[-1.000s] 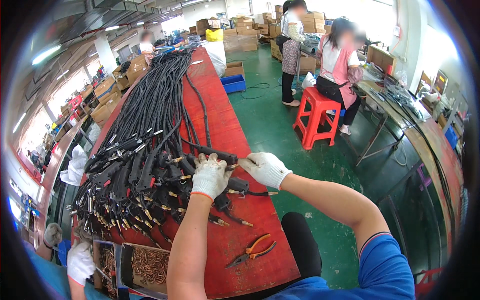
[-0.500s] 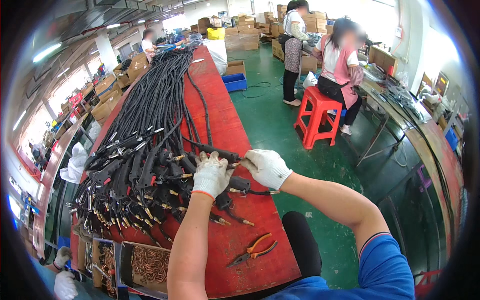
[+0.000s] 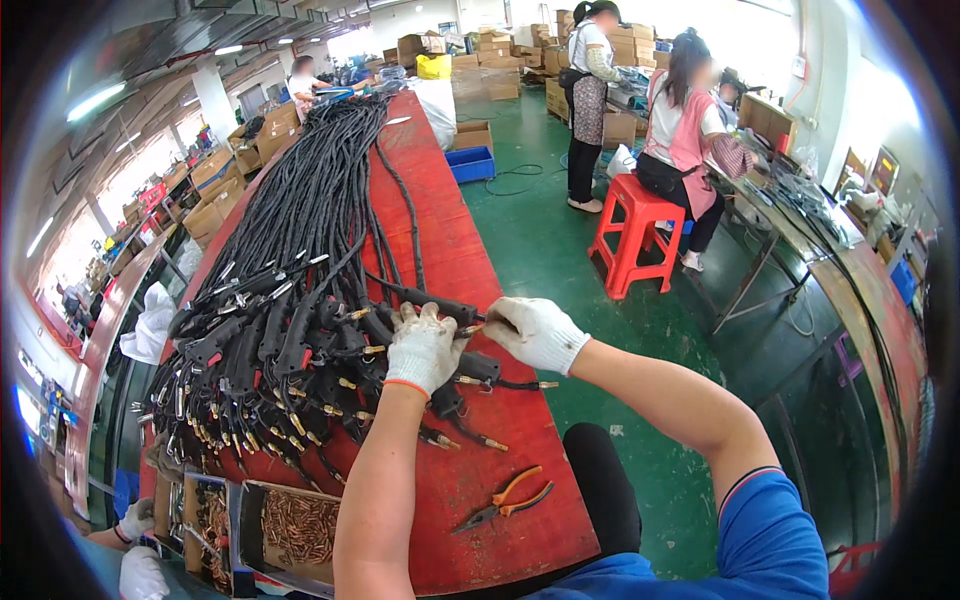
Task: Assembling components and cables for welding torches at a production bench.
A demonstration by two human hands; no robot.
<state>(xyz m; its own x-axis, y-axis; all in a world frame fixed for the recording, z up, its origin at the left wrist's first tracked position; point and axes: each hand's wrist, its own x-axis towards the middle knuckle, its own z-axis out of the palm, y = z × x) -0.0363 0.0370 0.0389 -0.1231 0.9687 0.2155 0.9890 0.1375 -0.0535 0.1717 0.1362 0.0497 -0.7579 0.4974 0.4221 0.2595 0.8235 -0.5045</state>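
Gloved in white, my left hand (image 3: 424, 350) is closed around the front of a black welding torch (image 3: 440, 304) on the red table. My right hand (image 3: 541, 335), also in a white glove, has its fingers pinched together by the torch's front end, just right of the left hand. Whatever small part those fingers hold is hidden. A big heap of similar torches (image 3: 240, 350) with brass-coloured tips lies left of my hands. Their black cables (image 3: 320, 180) run away along the table. Orange-handled pliers (image 3: 507, 500) lie nearer to me.
An open box (image 3: 241, 525) of copper-coloured tips sits at the near table edge, beside other small-part trays (image 3: 190, 520). A co-worker's gloved hand (image 3: 138, 518) shows at lower left. Rightward, a person sits on a red stool (image 3: 637, 235) at a bench (image 3: 880, 330).
My right hand has shifted very slightly at the torch end; my left hand stays put. The seated person has turned toward the bench, and the co-worker's gloved hands at lower left have moved.
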